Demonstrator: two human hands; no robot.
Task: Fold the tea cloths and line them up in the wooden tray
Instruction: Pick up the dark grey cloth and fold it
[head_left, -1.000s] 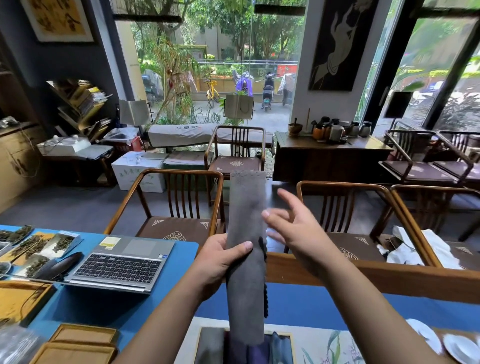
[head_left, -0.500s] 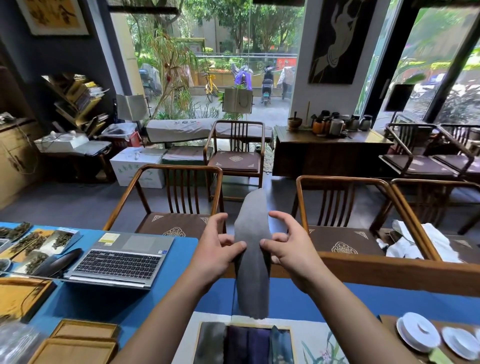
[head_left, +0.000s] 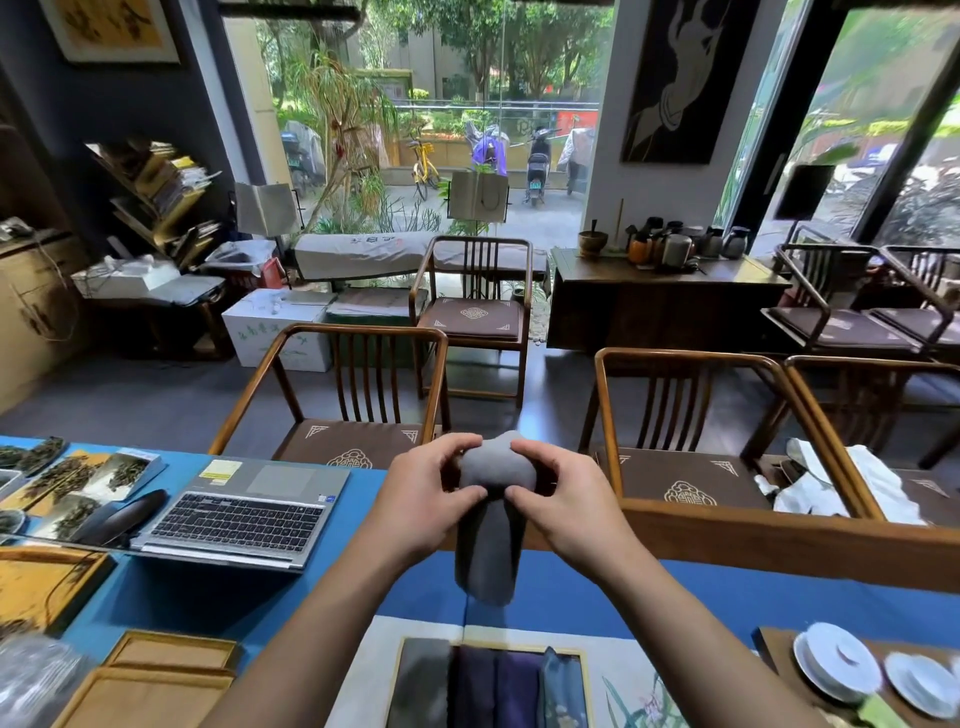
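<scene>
A narrow grey tea cloth (head_left: 488, 540) hangs in the air above the blue table, doubled over at its top. My left hand (head_left: 426, 499) pinches the fold from the left and my right hand (head_left: 566, 504) pinches it from the right. Below the hands, at the bottom edge of the view, the wooden tray (head_left: 581, 670) holds several folded cloths side by side: a grey cloth (head_left: 423, 680), purple cloths (head_left: 493, 686) and a dark teal one (head_left: 561, 691).
An open laptop (head_left: 244, 514) lies left of my hands on the blue table (head_left: 208, 592). Empty wooden trays (head_left: 156, 675) sit at the lower left, white saucers (head_left: 841, 670) at the lower right. Wooden chairs (head_left: 358, 395) stand beyond the table.
The cloth was held upright as a long strip. Its top has come down and folded over, and both hands have closed on the fold while lowering it toward the tray.
</scene>
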